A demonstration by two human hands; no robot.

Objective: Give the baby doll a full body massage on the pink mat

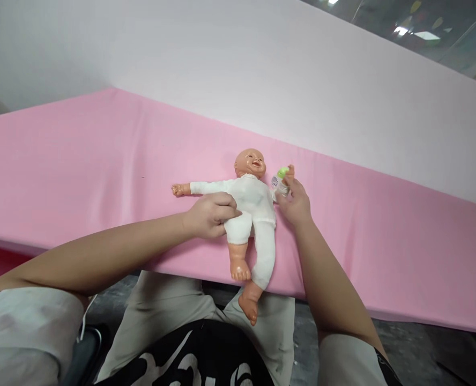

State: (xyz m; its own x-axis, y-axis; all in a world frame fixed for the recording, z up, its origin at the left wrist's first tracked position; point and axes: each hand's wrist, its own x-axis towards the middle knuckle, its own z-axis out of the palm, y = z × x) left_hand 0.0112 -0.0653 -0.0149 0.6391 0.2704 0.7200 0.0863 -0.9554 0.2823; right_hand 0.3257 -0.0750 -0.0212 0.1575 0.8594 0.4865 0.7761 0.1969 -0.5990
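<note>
The surface (382, 241) beneath my wrists is covered in pink cloth, matt and softly rippled toward its left end. Against my left hand (209, 215), the baby doll (254, 201) wears a white cloth suit (265, 238), dull and lightly wrinkled. Its bare head (246, 162) looks like smooth, glossy plastic, as does the foot (250, 304) hanging past the near edge. By my right hand (297, 202), the small bottle (280, 186) seems clear, shiny plastic, its green cap (283, 172) smooth plastic too. Beyond the far edge, the white wall (222, 69) is smooth and matt. My trousers (161, 300) are dull, creased fabric.
</note>
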